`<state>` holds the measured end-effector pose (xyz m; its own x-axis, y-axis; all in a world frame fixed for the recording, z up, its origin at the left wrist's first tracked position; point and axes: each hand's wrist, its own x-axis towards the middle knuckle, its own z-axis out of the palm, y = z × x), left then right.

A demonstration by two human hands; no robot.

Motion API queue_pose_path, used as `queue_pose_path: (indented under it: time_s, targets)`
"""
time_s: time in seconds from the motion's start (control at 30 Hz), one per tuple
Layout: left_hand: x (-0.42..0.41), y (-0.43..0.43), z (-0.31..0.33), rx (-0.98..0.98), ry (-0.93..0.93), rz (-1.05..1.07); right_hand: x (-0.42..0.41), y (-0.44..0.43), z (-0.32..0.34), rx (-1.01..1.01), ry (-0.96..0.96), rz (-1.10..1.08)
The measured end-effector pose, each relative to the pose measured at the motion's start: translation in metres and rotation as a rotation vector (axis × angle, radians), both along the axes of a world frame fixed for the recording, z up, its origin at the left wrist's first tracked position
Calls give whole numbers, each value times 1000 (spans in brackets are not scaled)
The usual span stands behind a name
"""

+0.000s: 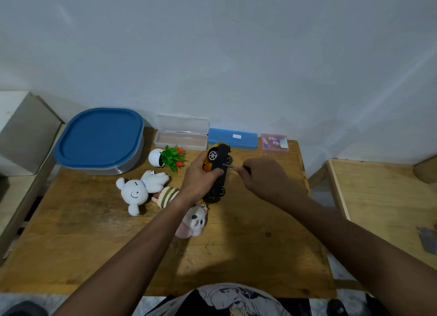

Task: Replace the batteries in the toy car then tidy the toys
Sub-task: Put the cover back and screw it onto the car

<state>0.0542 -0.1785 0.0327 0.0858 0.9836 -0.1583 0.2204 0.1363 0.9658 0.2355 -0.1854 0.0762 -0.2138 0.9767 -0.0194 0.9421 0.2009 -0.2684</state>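
Observation:
My left hand (199,177) grips an orange toy car (218,169) turned on its side, black underside facing right, above the wooden table (248,256). In my right hand (264,177) is a small screwdriver (230,166), its metal tip touching the car's underside. A white plush bunny (139,190) lies left of my left hand. A striped plush (168,196) and a pink-and-white plush (195,221) lie partly under my left forearm. A small pink box with batteries (274,142) stands at the back right.
A large container with a blue lid (100,139) stands at the back left. An open clear pencil case (182,135) and a blue case (233,138) line the wall. A white pot with a fake plant (169,158) lies tipped over. Another wooden table (383,197) is to the right.

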Motion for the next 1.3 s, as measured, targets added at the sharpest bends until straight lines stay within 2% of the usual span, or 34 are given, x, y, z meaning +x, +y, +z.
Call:
queue_pose_path:
  time_s: [0.07,0.13,0.23,0.3,0.37,0.43,0.47,0.63,0.73,0.8,0.87,0.93,1.0,1.03,1.1,1.2,1.3]
  targets:
    - [0,-2,-4,-9,15,-21,-4,5,3,-214,193,-156]
    - [1,-4,-6,-23,14,-21,-2,8,3,-304,270,-189]
    - [3,-6,-7,-38,-5,-1,1,4,4,-190,356,-64]
    - [3,-6,-8,-61,-39,19,7,3,2,-5,261,101]
    - [3,-5,-7,-83,-59,35,11,1,3,172,35,241]
    - [3,-3,-6,-81,-61,25,14,1,2,257,-113,277]
    - [4,-3,-6,-78,-60,19,12,0,1,245,-128,250]
    - [4,-6,-10,-81,-55,-5,-2,11,-3,-110,167,-155]
    - [1,-7,-13,-100,-65,-4,2,14,-4,-158,309,-142]
    - [0,-6,-14,-116,-79,8,6,10,0,-106,363,-6]
    - [0,-5,-13,-138,-95,12,8,6,3,2,292,161]
    - [1,-6,-14,-148,-98,13,11,3,5,106,80,249]
    - [2,-5,-14,-144,-90,9,11,2,2,153,-95,248]
    - [3,-5,-13,-140,-84,8,9,1,-1,131,-111,213]
    - [4,-5,-14,-128,-60,-5,3,1,-5,22,-35,81]
    - [4,-7,-18,-132,-38,-11,-3,6,-8,-161,175,-132]
    - [3,-7,-19,-142,-59,31,-1,6,-4,-177,309,-90]
